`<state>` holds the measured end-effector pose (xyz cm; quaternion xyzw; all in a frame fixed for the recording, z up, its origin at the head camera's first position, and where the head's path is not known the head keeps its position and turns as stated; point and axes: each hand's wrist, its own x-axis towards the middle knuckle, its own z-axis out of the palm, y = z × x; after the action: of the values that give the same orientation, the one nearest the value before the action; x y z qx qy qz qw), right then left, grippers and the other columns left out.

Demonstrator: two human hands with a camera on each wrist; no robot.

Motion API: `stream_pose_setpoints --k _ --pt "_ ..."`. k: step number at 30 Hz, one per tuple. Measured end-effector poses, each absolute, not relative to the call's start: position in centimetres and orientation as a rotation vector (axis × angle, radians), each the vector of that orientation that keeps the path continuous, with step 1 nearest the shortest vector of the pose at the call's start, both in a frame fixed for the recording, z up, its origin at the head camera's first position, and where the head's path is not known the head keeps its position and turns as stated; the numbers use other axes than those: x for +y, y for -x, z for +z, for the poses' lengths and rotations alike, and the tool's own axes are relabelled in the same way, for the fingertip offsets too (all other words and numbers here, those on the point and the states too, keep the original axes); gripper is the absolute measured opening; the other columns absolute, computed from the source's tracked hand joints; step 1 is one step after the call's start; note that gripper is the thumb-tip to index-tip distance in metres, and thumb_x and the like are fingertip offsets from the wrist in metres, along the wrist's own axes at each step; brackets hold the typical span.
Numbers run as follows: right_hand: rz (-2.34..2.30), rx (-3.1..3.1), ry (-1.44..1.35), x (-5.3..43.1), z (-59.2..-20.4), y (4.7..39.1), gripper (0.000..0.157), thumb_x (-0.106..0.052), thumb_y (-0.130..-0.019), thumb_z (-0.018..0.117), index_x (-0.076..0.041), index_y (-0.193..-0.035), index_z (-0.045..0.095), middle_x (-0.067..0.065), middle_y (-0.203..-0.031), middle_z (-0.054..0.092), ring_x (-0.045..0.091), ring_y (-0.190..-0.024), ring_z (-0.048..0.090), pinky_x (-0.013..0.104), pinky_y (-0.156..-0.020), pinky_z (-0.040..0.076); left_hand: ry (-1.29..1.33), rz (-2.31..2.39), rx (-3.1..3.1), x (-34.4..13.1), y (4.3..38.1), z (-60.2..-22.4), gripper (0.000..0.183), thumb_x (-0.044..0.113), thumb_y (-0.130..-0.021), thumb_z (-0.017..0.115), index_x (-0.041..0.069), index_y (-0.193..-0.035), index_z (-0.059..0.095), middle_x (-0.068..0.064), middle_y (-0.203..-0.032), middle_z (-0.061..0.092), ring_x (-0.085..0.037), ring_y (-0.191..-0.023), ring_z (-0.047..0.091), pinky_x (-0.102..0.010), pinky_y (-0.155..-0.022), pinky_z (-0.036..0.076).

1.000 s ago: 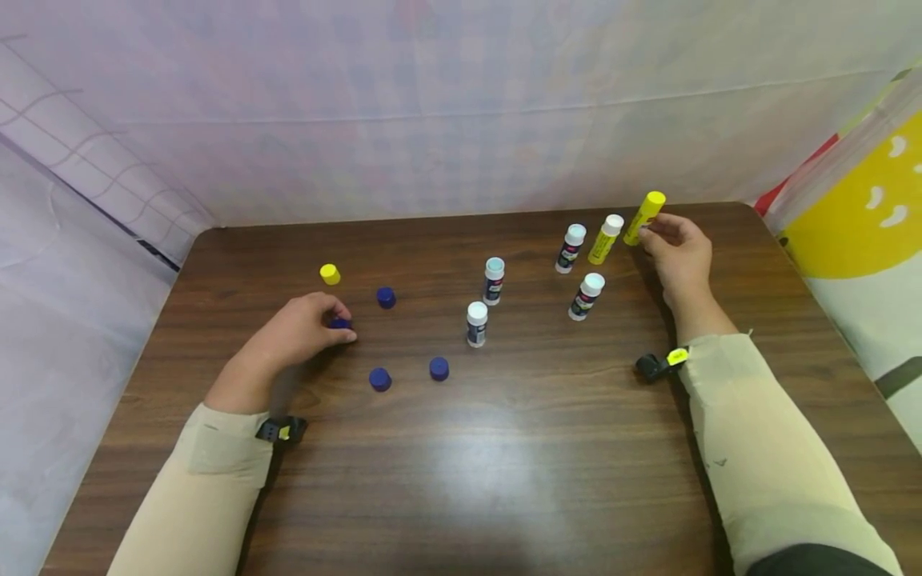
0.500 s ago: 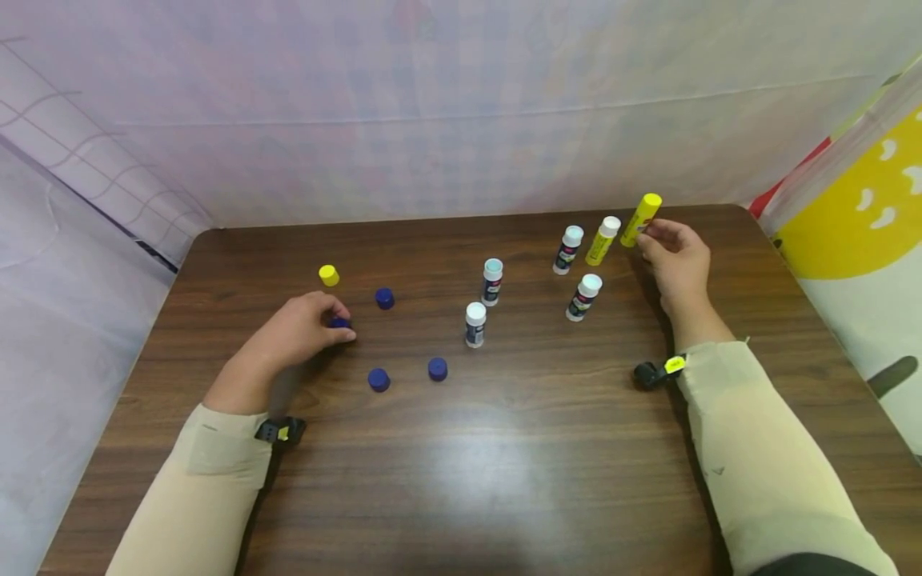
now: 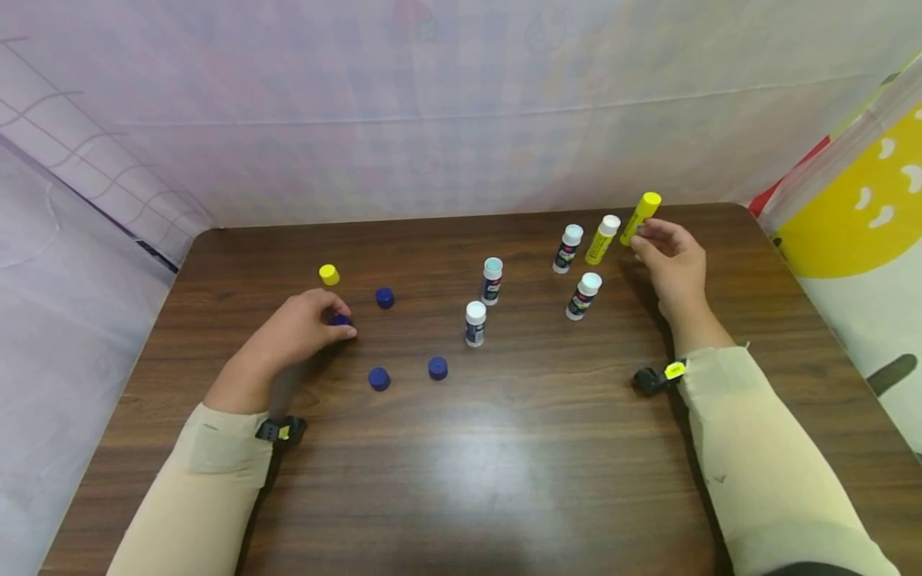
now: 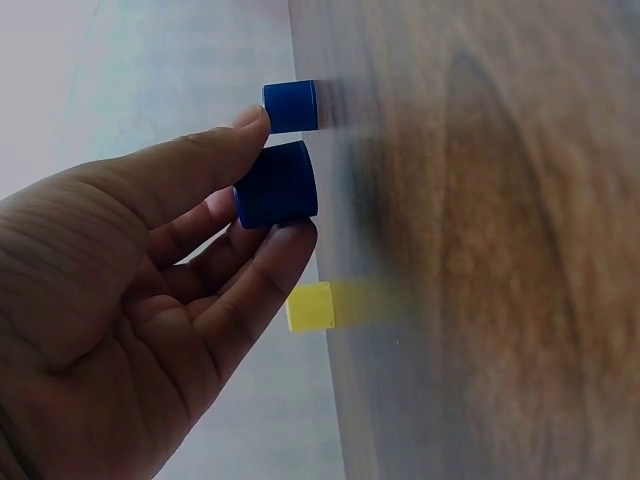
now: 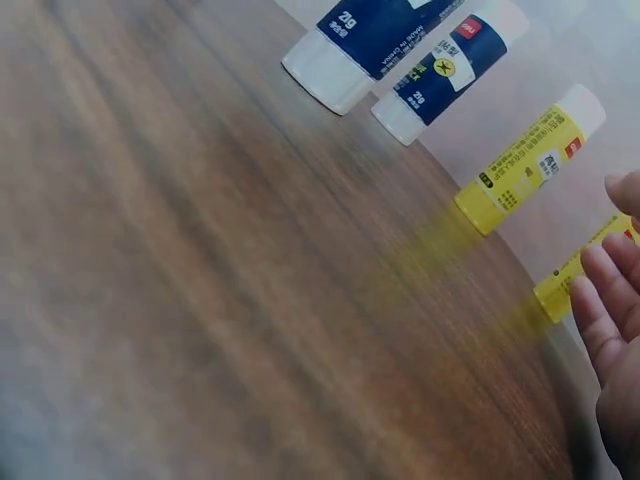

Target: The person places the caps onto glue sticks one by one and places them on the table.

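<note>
My left hand (image 3: pixel 306 324) pinches a blue cap (image 4: pixel 277 185) between thumb and fingertips, low over the table at the left. Beyond it lie a second blue cap (image 3: pixel 385 298) and a yellow cap (image 3: pixel 329 275). At the back right, my right hand (image 3: pixel 675 264) is beside a capped yellow glue stick (image 3: pixel 643 214) standing upright. Its thumb is spread from the loosely bent fingers (image 5: pixel 600 330), which overlap the stick in the right wrist view. An uncapped yellow glue stick (image 3: pixel 602 241) with a white top stands just left of that one.
Several uncapped blue-and-white glue sticks stand upright, two mid-table, such as this glue stick (image 3: pixel 475 324), and two farther right, including this glue stick (image 3: pixel 583 298). Two blue caps, a left cap (image 3: pixel 378 379) and a right cap (image 3: pixel 437 369), lie nearer the front. A cloth wall (image 3: pixel 446 160) borders the table's back.
The right hand's thumb and fingers have shifted slightly left around the yellow glue stick, which still stands in its spot. The left hand keeps its pinch on the blue cap, nearly still.
</note>
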<state>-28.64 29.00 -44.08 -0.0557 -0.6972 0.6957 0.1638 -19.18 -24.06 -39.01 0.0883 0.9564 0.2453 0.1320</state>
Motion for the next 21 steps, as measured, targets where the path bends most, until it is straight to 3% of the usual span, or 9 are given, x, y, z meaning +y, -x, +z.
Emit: stream_pose_setpoints --k 8,15,21 --pt "2.100 -1.868 0.012 28.4 -44.4 27.6 0.040 0.001 -0.090 0.078 0.008 -0.128 0.064 0.003 -0.108 0.073 0.009 -0.092 0.067 0.017 -0.071 0.059 -0.243 0.729 2.774 -23.9 19.1 -38.9 0.029 0.025 -0.099 0.073 0.003 -0.118 0.068 -0.017 -0.117 0.068 -0.032 -0.108 0.062 -0.053 -0.095 0.053" --pt "2.151 -1.818 -0.148 27.7 -44.2 26.2 0.020 0.002 -0.099 0.065 0.001 -0.118 0.071 0.005 -0.103 0.075 0.014 -0.088 0.073 0.021 -0.073 0.061 -0.233 0.763 2.793 -23.9 19.0 -39.0 0.031 0.026 -0.100 0.072 0.003 -0.121 0.068 -0.017 -0.119 0.066 -0.032 -0.107 0.061 -0.053 -0.095 0.053" --pt "2.200 -1.803 -0.315 27.4 -44.6 25.5 0.024 0.001 -0.102 0.059 0.011 -0.123 0.064 0.007 -0.104 0.077 0.015 -0.090 0.074 0.023 -0.074 0.062 -0.221 0.788 2.805 -23.6 18.9 -38.7 0.032 0.027 -0.101 0.071 0.004 -0.123 0.068 -0.017 -0.122 0.065 -0.033 -0.110 0.061 -0.055 -0.098 0.053"
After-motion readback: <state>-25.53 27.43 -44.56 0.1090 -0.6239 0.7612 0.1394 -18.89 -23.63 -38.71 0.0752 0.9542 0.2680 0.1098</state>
